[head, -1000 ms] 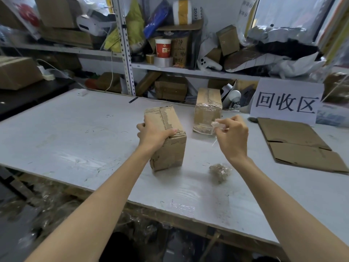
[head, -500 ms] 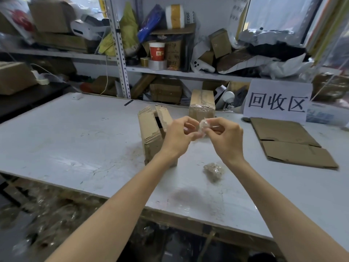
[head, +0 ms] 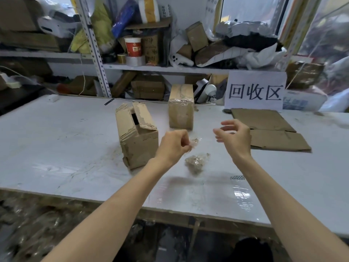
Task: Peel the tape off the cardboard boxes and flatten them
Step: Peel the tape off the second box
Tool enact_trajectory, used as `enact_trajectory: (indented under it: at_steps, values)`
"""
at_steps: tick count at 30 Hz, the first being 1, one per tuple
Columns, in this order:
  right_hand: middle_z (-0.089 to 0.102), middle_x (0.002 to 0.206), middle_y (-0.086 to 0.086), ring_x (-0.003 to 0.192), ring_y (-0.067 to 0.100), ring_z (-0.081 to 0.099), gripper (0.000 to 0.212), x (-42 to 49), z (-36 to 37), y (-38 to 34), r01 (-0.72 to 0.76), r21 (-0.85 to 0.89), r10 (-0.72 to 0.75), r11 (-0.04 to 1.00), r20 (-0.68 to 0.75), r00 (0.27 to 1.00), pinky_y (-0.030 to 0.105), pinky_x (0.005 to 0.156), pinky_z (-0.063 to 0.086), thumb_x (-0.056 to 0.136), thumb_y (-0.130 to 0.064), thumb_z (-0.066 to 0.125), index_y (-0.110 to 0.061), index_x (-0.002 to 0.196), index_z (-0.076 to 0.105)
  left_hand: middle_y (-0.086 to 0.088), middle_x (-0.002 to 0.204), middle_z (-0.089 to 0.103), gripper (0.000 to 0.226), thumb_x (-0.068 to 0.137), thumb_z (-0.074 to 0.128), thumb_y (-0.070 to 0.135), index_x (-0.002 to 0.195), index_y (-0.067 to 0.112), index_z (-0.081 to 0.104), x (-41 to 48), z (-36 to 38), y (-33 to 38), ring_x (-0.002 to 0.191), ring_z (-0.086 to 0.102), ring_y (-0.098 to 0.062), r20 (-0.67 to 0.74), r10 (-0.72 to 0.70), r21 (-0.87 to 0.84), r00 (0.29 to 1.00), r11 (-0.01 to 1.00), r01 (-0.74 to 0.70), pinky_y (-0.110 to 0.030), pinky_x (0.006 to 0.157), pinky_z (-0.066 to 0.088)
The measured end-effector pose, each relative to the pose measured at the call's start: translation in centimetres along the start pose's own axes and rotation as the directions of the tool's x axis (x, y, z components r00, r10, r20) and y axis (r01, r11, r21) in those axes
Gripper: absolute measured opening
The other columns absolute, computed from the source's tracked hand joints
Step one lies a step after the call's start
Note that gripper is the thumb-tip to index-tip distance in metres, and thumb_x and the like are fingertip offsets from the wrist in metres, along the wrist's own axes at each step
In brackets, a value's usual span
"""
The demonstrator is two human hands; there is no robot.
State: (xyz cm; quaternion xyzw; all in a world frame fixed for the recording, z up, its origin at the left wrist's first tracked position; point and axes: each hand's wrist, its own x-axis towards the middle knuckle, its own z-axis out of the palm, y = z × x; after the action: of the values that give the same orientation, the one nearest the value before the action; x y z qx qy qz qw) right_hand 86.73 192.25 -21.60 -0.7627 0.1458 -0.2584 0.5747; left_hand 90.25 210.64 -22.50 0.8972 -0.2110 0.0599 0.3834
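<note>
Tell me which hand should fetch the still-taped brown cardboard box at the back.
Likely right: the right hand is open and empty, near the taped brown cardboard box; the left hand pinches a crumpled clear tape scrap.

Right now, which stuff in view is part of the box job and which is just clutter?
Job: open box, taped box, flat cardboard, tape wad, tape scrap pinched in left hand; right hand holds nothing.
Clutter: sign; on the shelf, red cup, tape roll, white controller.
</note>
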Motion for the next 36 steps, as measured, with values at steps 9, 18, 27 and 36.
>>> enact_trajectory:
  at_steps: [9,18,27,36]
  values:
    - [0.071,0.079,0.007,0.07,0.016,0.062,0.011,-1.3,1.9,3.3,0.434,-0.397,-0.216,0.809,0.487,0.847,0.029,0.072,0.052,0.074,0.002,0.074,-0.007,0.079,0.077,-0.004,0.091,0.075,0.013,0.078,0.081,0.006,0.089,0.008,0.077,-0.1,1.8,-1.3,0.084,0.068,-0.016,0.104,-0.244,-0.286,0.964,0.921,0.264,-0.018,0.075,0.052]
    - [0.065,0.081,0.003,0.082,0.021,0.062,0.018,-0.5,2.3,1.6,0.385,-0.592,0.038,0.708,0.576,0.816,0.027,0.067,0.05,0.069,-0.004,0.067,-0.018,0.08,0.064,0.007,0.098,0.071,0.019,0.096,0.062,0.027,0.109,0.017,0.073,-1.7,-4.1,0.1,0.087,0.065,-0.004,0.082,-0.011,-0.119,0.997,0.993,0.021,-0.021,0.077,0.049]
    - [0.059,0.099,0.013,0.087,0.033,0.059,0.023,-2.7,6.5,-2.7,0.557,-0.534,-0.263,0.636,0.528,0.807,0.043,0.08,0.049,0.09,-0.014,0.051,0.0,0.101,0.066,-0.007,0.119,0.053,0.038,0.086,0.071,0.021,0.122,0.015,0.06,-3.7,-11.0,-3.1,0.111,0.049,-0.024,-0.462,0.102,0.323,0.881,0.944,0.06,-0.033,0.089,0.048]
    - [0.065,0.089,0.016,0.083,0.034,0.058,0.028,-3.5,9.6,-3.7,0.431,-0.633,-0.133,0.643,0.463,0.876,0.035,0.066,0.045,0.071,-0.01,0.081,-0.007,0.084,0.056,-0.009,0.134,0.052,0.082,0.077,0.082,0.034,0.139,0.01,0.035,-4.9,-10.6,-8.1,0.121,0.053,-0.027,-0.138,-0.453,-0.182,0.881,0.886,0.427,-0.044,0.098,0.05]
